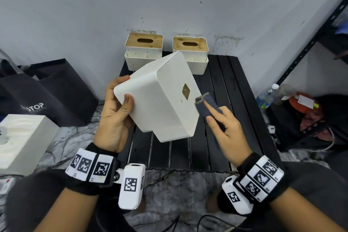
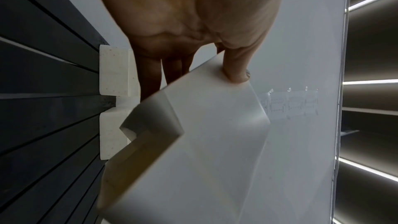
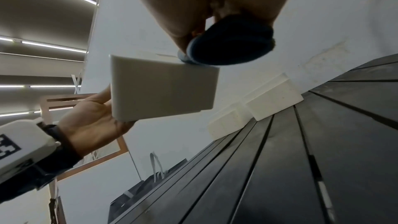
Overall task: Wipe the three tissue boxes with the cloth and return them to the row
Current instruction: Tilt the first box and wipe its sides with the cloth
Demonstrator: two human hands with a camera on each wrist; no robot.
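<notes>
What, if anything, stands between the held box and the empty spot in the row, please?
Nothing visible does: the plain white plastic tissue box in the left hand hangs above the black slatted table, whose back-right end beside the two wooden-lidded boxes lies bare.

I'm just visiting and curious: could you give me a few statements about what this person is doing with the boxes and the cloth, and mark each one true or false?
1. The left hand holds a white tissue box up off the black table. True.
2. The right hand is empty. False: it holds a dark blue cloth at the box's face.
3. Two tissue boxes with wooden lids stand at the back of the table by the wall, the left one and the right one. True.
4. The held box shows its wooden lid to the head camera. False: a plain white face with a small brown mark faces it.
5. The cloth lies flat on the table. False: it is in the right hand, above the table.
</notes>
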